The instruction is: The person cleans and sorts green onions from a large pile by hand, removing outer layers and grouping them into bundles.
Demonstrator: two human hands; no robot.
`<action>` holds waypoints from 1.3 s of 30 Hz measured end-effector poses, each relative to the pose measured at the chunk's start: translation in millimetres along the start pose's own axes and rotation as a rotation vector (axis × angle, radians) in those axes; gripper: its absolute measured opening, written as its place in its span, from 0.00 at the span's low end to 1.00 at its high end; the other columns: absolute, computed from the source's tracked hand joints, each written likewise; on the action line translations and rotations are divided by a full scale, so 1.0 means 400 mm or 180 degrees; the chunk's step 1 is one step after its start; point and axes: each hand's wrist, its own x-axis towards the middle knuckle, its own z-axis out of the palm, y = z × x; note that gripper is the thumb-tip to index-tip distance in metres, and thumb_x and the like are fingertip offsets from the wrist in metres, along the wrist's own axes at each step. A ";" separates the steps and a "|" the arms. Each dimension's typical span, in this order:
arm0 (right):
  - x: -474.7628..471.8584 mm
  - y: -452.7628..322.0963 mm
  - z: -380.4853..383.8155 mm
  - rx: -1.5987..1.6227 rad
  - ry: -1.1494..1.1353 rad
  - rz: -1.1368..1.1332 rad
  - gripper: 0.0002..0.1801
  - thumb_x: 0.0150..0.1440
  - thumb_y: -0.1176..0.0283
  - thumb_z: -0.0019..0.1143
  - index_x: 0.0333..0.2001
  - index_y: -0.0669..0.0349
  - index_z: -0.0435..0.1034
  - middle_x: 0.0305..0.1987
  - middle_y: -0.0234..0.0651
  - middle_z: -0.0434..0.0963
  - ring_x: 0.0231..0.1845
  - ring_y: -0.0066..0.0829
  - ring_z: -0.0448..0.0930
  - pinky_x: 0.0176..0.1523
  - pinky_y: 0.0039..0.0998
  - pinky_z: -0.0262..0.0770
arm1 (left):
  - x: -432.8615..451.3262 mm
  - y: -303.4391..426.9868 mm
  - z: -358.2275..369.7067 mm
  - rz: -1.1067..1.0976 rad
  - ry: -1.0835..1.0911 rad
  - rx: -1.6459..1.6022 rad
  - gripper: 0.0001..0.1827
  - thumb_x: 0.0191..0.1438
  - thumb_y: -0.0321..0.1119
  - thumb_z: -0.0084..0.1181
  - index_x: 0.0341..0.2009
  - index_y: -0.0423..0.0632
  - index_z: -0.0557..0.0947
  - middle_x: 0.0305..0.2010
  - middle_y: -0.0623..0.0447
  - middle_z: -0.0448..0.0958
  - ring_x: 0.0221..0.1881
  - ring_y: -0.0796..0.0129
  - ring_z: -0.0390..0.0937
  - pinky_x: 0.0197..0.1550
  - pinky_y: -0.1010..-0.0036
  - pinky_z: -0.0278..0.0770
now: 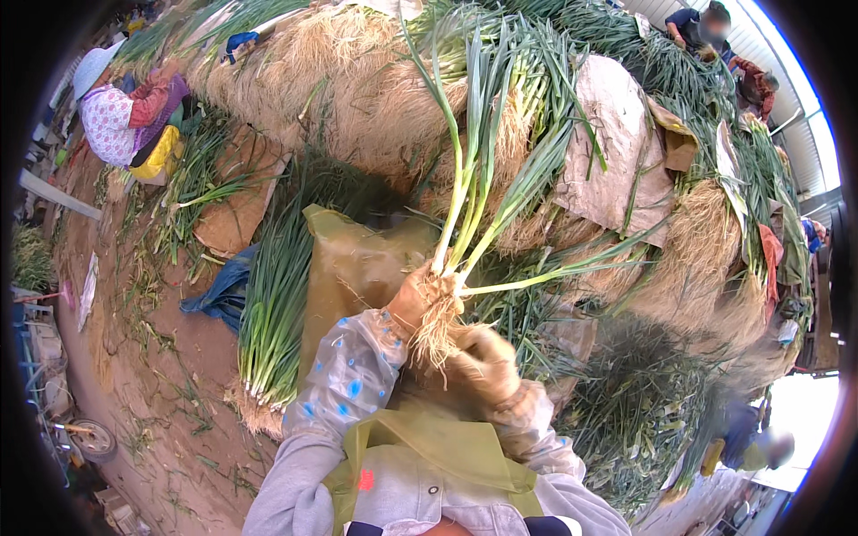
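Observation:
My left hand [412, 301] is closed around the root end of a few green onions [462, 221]. Their long leaves fan up and away from me, and pale stringy roots [432, 335] hang below the fist. Just beneath, on the right, my right hand [486, 365] is curled close to those roots. Motion blurs it, so whether it pinches anything is unclear. Clear plastic sleeves with blue spots cover both forearms. A yellowish plastic apron [362, 268] spreads over my lap. Left of it lies a neat bundle of green onions [271, 335], roots towards me.
A long heap of rooty onions [348, 100] curves across the front, partly under a sheet of sacking [603, 134]. Loose leaves [637, 402] pile at right. Blue cloth [224, 288] lies on the littered floor. A person in a hat [120, 114] sits at left; others are at right.

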 end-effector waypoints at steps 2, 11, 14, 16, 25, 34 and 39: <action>0.033 0.005 -0.042 0.0517 0.0356 0.0115 0.11 0.55 0.73 0.63 0.37 0.68 0.70 0.36 0.33 0.76 0.34 0.20 0.75 0.36 0.22 0.73 | -0.001 0.005 0.008 0.0070 0.0023 0.0222 0.27 0.58 0.31 0.59 0.61 0.46 0.67 0.34 0.55 0.74 0.29 0.72 0.75 0.29 0.77 0.77; 0.351 0.210 -0.078 -0.0178 0.1332 -0.0118 0.24 0.62 0.53 0.51 0.41 0.69 0.73 0.34 0.46 0.77 0.38 0.34 0.76 0.45 0.34 0.70 | 0.012 0.000 0.039 -0.0080 -0.0023 0.0529 0.31 0.54 0.25 0.61 0.62 0.44 0.66 0.42 0.51 0.77 0.31 0.67 0.80 0.31 0.73 0.82; 0.346 0.119 -0.047 0.0209 0.1508 0.0420 0.20 0.61 0.56 0.56 0.32 0.66 0.71 0.25 0.36 0.72 0.28 0.23 0.67 0.34 0.29 0.66 | -0.011 0.024 0.027 -0.0037 0.0165 0.0284 0.31 0.54 0.25 0.61 0.62 0.45 0.66 0.39 0.52 0.78 0.28 0.68 0.80 0.30 0.75 0.81; 0.308 0.107 -0.055 0.0372 0.1513 0.0451 0.17 0.60 0.61 0.56 0.29 0.65 0.69 0.22 0.35 0.72 0.25 0.24 0.70 0.30 0.30 0.67 | -0.013 0.018 0.018 0.0043 0.0158 0.0098 0.30 0.55 0.26 0.60 0.62 0.46 0.66 0.38 0.52 0.78 0.30 0.70 0.79 0.31 0.76 0.82; -0.054 0.035 -0.111 -0.0921 0.1097 0.0668 0.06 0.50 0.75 0.64 0.26 0.63 0.73 0.18 0.35 0.74 0.17 0.26 0.73 0.25 0.28 0.70 | -0.006 0.003 0.021 0.0037 0.0152 -0.0065 0.26 0.56 0.25 0.59 0.59 0.46 0.68 0.38 0.51 0.77 0.32 0.67 0.78 0.31 0.75 0.79; -0.443 0.449 -0.204 -0.2094 0.0850 0.1826 0.39 0.47 0.55 0.69 0.54 0.73 0.66 0.42 0.52 0.79 0.42 0.42 0.80 0.49 0.35 0.73 | -0.026 0.025 0.023 0.0068 -0.0296 -0.0351 0.33 0.50 0.26 0.66 0.59 0.44 0.66 0.53 0.40 0.75 0.34 0.64 0.80 0.33 0.74 0.81; -0.234 0.363 -0.211 -0.0764 0.1214 0.1602 0.42 0.58 0.53 0.55 0.65 0.76 0.53 0.63 0.58 0.66 0.58 0.43 0.75 0.59 0.32 0.69 | -0.106 0.095 0.076 -0.0062 -0.0871 -0.0592 0.39 0.49 0.26 0.66 0.64 0.46 0.62 0.54 0.40 0.75 0.35 0.69 0.79 0.32 0.79 0.78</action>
